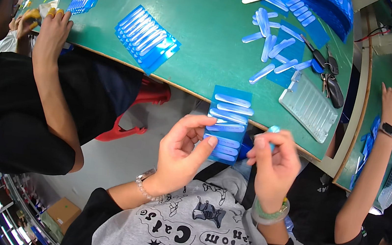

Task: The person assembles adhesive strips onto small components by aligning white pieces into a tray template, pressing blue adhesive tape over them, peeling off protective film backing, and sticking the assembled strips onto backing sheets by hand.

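Note:
My left hand (185, 143) pinches the left edge of a blue film sheet (232, 93) between thumb and fingers. Across that sheet lies a column of several long, round-ended pale blue strips (231, 109); the upper ones sit at slightly uneven angles. The sheet is held over the table's near edge, above my lap. Just to its right is my right hand (276, 163), apart from the sheet, its fingers curled together and a little blurred. A small teal patch (274, 129) shows at a fingertip; what it is, and whether anything is pinched there, I cannot make out.
The green table (202, 39) carries a stack of filled blue sheets (148, 37), loose strips (268, 45), a clear ribbed tray (309, 106) and keys (332, 86). Co-workers' hands (52, 29) work at left and right. A red stool (152, 94) stands below left.

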The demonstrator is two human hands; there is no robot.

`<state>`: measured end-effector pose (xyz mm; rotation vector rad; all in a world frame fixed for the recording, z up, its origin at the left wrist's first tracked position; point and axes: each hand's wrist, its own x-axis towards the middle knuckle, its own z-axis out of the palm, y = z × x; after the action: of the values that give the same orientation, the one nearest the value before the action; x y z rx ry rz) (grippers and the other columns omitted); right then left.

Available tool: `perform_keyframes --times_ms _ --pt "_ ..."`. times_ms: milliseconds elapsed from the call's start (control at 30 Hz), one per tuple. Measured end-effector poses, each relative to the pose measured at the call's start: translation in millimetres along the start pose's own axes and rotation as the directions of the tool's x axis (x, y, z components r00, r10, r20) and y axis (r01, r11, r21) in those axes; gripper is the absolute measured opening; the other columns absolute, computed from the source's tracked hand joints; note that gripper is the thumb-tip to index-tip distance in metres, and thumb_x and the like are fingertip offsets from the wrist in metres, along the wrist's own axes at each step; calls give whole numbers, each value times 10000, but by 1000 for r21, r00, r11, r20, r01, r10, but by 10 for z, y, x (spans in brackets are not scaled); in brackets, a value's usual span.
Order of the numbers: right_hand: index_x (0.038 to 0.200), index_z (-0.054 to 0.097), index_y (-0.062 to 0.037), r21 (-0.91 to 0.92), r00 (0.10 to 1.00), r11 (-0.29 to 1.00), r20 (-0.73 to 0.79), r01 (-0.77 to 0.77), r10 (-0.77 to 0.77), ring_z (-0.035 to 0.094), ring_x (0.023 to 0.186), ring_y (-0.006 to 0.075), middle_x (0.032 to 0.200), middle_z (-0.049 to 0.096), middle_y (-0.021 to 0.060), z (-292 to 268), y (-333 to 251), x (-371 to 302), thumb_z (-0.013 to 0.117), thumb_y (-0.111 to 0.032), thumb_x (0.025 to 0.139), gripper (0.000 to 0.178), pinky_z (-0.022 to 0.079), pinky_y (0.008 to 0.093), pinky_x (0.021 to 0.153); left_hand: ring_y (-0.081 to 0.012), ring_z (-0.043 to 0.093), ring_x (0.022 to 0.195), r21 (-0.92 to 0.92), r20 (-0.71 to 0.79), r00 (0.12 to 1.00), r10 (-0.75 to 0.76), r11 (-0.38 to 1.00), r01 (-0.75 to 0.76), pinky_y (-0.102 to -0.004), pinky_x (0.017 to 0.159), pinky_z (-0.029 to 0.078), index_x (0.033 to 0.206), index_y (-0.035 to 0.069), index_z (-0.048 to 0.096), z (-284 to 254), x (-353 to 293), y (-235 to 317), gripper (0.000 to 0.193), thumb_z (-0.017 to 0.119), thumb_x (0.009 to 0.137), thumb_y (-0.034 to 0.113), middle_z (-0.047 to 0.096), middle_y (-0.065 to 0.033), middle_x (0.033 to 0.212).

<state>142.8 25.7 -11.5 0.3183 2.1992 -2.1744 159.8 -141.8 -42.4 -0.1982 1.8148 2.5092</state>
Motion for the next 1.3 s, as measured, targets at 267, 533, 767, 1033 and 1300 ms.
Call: perform_keyframes --times_ms 267,533,767,1033,1300 --pt "981 685 29 295 892 849 262 -439 370 495 787 7 855 623 -44 -59 125 -59 595 -213 1009 260 419 201 679 -106 533 920 117 67 998 13 993 -20 -239 812 454 1194 -20 596 29 -97 -101 322 662 880 -46 578 -70 1102" --pt "993 692 25 299 919 876 233 -378 317 494 759 10 848 623 -41 -63 238 -30 620 -186 991 223 401 189 656 -101 531 889 187 54 998 16 982 -26 -227 776 448 1148 -9 631 42 -93 -102 286 674 866 -40 608 -69 1070" --pt "1017 694 25 314 926 883 258 -350 276 503 788 16 875 629 -33 -99 225 -7 611 -166 993 210 408 193 684 -95 555 812 227 13 1000 -23 974 19 -233 707 463 1086 -3 660 64 -24 -61 214 685 874 -8 637 -70 1009" --pt "1084 684 37 358 909 858 333 -369 251 534 831 30 945 658 -9 -134 292 30 570 -198 1017 269 437 206 732 -107 611 856 198 12 998 -61 979 57 -241 741 500 1083 -19 654 43 -52 -29 186 679 901 13 643 -78 1024" --pt "1024 687 33 347 914 864 310 -364 261 526 826 25 921 647 -22 -163 249 16 594 -171 1003 225 437 203 727 -110 609 875 196 47 999 -23 981 14 -241 758 503 1118 -17 639 36 -37 -20 214 676 912 29 637 -84 1059"
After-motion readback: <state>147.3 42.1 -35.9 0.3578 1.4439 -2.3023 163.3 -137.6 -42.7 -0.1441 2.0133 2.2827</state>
